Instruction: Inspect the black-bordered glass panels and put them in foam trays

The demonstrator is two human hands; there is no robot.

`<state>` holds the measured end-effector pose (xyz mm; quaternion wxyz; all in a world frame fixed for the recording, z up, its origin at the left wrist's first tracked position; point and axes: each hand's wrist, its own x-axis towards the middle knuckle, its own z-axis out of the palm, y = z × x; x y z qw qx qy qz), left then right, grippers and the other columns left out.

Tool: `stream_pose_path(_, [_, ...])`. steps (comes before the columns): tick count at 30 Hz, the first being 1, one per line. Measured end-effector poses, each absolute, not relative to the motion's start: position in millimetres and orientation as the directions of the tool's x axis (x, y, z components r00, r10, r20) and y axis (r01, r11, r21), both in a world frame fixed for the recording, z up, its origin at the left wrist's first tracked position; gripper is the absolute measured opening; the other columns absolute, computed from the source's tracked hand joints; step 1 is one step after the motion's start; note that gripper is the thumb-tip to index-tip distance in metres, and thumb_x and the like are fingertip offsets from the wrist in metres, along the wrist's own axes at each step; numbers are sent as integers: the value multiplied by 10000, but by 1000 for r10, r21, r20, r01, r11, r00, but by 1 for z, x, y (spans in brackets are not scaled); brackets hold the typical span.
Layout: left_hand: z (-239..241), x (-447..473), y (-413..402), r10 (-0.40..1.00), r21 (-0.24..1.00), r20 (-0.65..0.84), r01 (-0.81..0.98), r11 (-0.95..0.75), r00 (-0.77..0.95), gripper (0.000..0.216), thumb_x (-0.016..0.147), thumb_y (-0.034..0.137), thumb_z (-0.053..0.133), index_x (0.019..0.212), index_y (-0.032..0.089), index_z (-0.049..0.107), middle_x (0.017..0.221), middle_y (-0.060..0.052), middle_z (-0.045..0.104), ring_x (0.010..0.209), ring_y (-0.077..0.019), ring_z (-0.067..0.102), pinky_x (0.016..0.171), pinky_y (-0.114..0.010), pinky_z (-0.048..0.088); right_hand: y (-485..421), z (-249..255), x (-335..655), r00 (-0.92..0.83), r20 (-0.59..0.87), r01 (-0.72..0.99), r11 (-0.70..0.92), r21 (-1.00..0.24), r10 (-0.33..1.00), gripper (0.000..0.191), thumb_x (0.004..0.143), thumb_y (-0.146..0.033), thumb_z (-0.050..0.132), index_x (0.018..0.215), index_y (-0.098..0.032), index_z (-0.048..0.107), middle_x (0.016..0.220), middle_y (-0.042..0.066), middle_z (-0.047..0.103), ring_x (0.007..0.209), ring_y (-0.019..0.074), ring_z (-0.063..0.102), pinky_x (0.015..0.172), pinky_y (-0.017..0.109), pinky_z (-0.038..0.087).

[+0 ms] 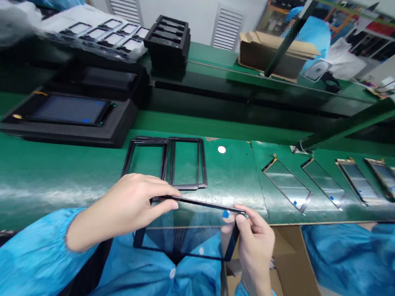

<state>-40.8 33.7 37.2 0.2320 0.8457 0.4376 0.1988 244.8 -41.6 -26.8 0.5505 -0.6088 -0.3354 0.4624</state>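
Between my hands, tilted in front of my chest, is a clear glass touch panel [189,233] with a black border and a small blue tab near its right corner. My left hand [139,203] pinches the upper left edge between thumb and fingers. At the upper right corner, my right hand [253,239] grips the panel with thumb and fingertips. Just beyond my left hand, black rectangular frames [203,165] lie on the green bench, some overlapping.
Several glass panels with blue tabs [286,184] lie in a row on the right of the green bench [231,174]. A black foam tray [115,126] holds a screen on the left. A green post [350,123] rises at right. An open cardboard box [306,275] stands below, near a co-worker's blue sleeve [357,265].
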Motion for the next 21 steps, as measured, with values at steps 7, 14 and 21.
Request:
stream_pose_path(7, [41,-40,28,812,595,200,590,-545,548,260,1040,376,644,1082,282,883,891,-25,865,760,-229,794,691,-312,579,-41,-31,246,380,-208,-129,-171,-977,901,334,829,-489,894,979,-194,850,685,66,822,530,226,784,550,298,662])
stream_pose_path(14, [39,-41,22,833,570,130,647,-506,537,281,1029,364,601,1110,288,859,1008,-36,871,865,-275,815,773,-351,612,-41,-25,241,368,-190,-95,-166,-982,910,326,852,-492,861,977,-191,845,674,69,821,506,246,777,507,316,648])
stream_pose_path(21, [31,7,24,747,725,1,514,-458,664,327,1036,289,585,1300,289,777,1145,-54,857,1006,-289,816,832,-337,613,-39,-27,224,157,-125,15,-129,-992,980,292,902,-468,815,1068,-234,869,753,46,848,597,244,809,648,347,688])
